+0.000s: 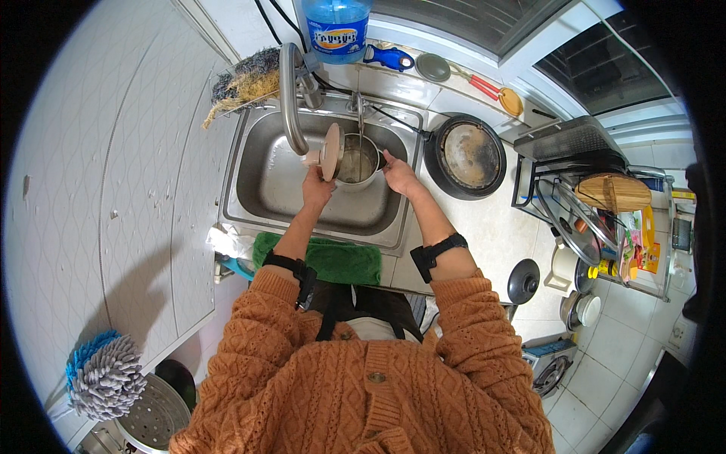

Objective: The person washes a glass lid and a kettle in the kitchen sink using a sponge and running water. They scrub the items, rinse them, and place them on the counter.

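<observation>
My left hand (317,188) grips a round pinkish lid (330,152) with a knob, tilted on edge at the left side of a small light-coloured pot (358,183). On the pot's right, my right hand (400,175) holds its dark handle (382,160). The pot is inside the stainless steel sink (272,198), under a small metal tap (358,104). A thin stream of water appears to fall from that tap into the pot. Left of it, the larger curved faucet (292,102) reaches over the sink, close to the lid's knob.
A green towel (340,262) lies along the sink's front edge. To the right are an upturned black pan (465,157), a dish rack (524,181) with lids and boards, and a black lid (523,281). A blue detergent bottle (338,34) stands behind; a tiled wall panel (142,142) bounds the left.
</observation>
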`<state>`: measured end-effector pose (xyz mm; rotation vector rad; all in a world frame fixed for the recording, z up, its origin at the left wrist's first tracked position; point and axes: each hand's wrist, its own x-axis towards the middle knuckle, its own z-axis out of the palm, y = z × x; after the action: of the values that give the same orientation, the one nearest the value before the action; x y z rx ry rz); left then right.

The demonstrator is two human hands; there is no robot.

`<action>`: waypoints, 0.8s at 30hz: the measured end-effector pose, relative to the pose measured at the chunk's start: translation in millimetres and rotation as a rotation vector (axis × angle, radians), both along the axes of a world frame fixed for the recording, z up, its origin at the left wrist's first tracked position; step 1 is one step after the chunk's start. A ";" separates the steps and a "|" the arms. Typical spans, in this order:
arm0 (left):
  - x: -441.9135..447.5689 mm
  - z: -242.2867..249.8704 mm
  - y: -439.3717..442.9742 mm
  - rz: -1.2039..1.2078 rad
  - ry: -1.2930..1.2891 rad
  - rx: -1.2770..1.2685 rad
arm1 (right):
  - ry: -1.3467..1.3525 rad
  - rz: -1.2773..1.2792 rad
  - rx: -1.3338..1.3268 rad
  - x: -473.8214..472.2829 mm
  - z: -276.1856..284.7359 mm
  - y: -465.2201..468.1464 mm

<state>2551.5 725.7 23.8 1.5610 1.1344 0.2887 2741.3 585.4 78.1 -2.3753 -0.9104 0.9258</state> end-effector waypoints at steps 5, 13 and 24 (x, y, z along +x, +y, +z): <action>-2.6 -12.0 2.7 -0.044 -0.045 0.158 | 0.009 -0.014 -0.011 0.5 0.4 -1.1; 1.5 -13.7 -1.4 0.019 -0.121 0.107 | 0.053 0.015 -0.043 4.5 3.1 -0.8; 2.7 -19.9 0.3 0.020 -0.077 0.146 | 0.026 0.023 -0.029 2.6 4.8 -1.3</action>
<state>2554.2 726.1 3.9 1.6526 1.0898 0.4503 2743.9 584.2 82.9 -2.3764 -0.9221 0.9831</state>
